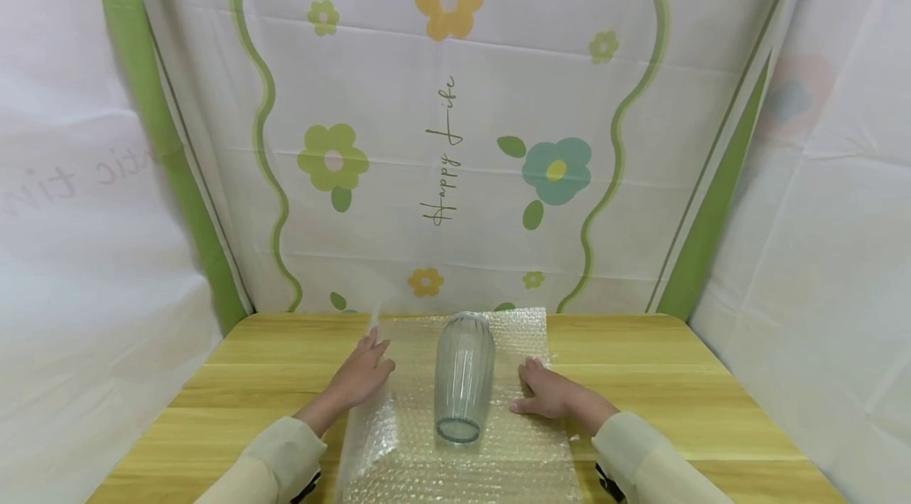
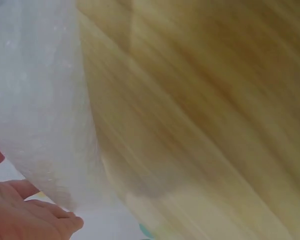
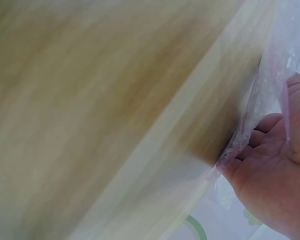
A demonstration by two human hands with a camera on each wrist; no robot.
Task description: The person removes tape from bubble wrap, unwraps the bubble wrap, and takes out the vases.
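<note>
A clear ribbed glass vase lies on its side on a sheet of bubble wrap, its base toward me in the head view. My left hand is at the wrap's left edge, fingers spread and fairly straight, touching the raised edge. The left wrist view shows that edge of wrap beside the fingers. On the other side, my right hand holds the right edge, its fingers curled at the film in the right wrist view. Neither hand touches the vase.
A wooden table carries the wrap, which reaches its far edge. Behind stands a white curtain printed with flowers. More white cloth hangs along both sides.
</note>
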